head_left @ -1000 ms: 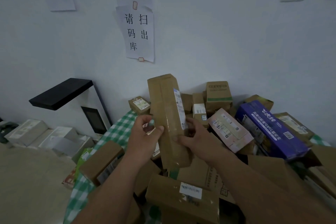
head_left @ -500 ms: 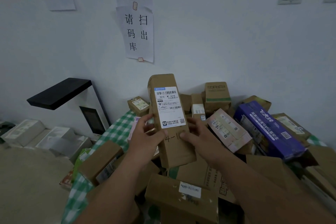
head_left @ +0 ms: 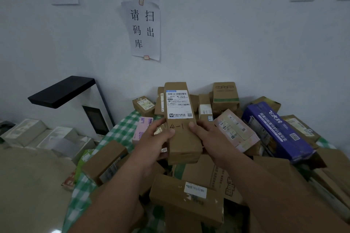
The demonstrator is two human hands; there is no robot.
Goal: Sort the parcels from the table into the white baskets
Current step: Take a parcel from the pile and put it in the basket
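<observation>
Nearest to us lies a brown carton [head_left: 186, 197] with a small white label, on the heap of parcels. Above it we hold a long brown parcel [head_left: 180, 121] upright over the pile. Our left hand [head_left: 154, 143] grips its left edge and our right hand [head_left: 209, 141] grips its right edge, thumbs on the front. The shipping label faces us, with "4-1" written under it. Behind, a purple box [head_left: 274, 130] lies at the right, and the green checked tabletop [head_left: 123, 130] reaches the wall.
</observation>
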